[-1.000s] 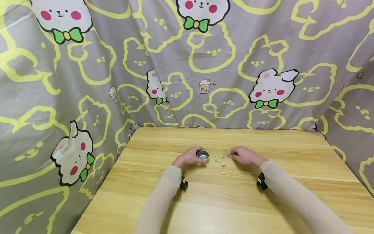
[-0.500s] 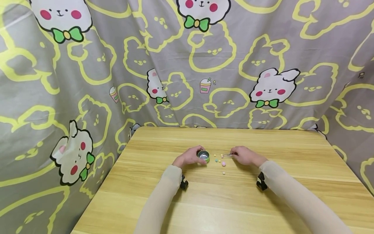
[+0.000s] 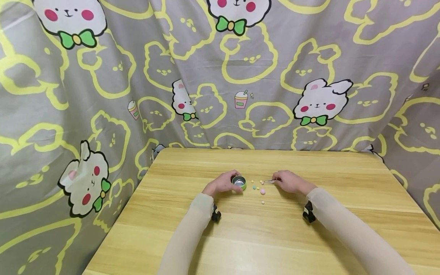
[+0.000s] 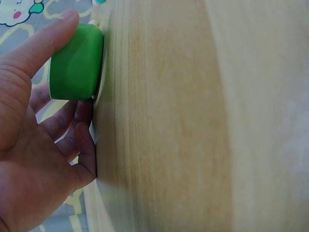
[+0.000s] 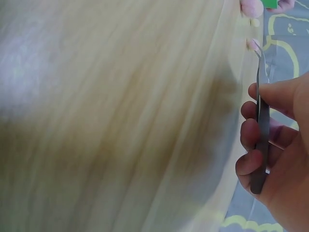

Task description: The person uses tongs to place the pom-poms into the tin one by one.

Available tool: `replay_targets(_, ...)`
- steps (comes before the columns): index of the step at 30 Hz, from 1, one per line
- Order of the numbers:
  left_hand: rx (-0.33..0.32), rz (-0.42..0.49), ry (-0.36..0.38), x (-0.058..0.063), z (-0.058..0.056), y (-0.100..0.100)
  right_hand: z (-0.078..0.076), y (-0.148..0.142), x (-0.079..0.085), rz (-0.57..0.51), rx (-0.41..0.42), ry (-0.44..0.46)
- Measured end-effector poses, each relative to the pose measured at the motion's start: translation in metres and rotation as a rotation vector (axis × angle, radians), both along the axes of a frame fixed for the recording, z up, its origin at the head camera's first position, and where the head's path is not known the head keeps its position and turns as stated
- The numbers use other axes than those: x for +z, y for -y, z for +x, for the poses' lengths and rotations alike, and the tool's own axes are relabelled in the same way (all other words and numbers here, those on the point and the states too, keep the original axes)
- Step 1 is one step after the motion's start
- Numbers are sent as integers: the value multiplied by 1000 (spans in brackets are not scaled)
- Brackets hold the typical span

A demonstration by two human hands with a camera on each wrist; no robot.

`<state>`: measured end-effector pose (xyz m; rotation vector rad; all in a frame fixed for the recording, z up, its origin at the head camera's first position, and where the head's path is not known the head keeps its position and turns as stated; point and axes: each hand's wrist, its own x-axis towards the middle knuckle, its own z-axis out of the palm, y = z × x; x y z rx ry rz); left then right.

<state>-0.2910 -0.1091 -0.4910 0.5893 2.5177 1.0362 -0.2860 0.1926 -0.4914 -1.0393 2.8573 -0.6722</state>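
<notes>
On the table, my left hand (image 3: 223, 182) holds a small round green tin (image 4: 77, 63) by its side, thumb on the near wall and fingers behind. The tin stands upright with its silvery inside showing. My right hand (image 3: 288, 181) grips metal tweezers (image 5: 262, 125) between thumb and curled fingers. Their bent tips point left and sit at a small pink bead (image 5: 252, 45); whether they pinch it I cannot tell. Between the hands lie a larger pink ball (image 3: 262, 191), a teal bead (image 3: 254, 188), a yellow bead (image 3: 252, 181) and others.
A pale bead (image 3: 262, 202) lies apart, nearer to me. The wooden table (image 3: 240, 236) reaches back to a grey curtain (image 3: 213, 57) with cartoon prints, which also hangs at both sides. Black wrist mounts (image 3: 309, 212) sit under the sleeves.
My right hand and the tweezers have shifted very slightly to the right, and the tips still sit by the small pink bead. The left hand keeps its hold on the tin.
</notes>
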Motion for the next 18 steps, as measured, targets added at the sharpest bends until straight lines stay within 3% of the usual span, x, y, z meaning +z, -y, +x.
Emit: replay_targets(18,-2,1,-1,1,0,0,-5,-7,3,-37,-55,64)
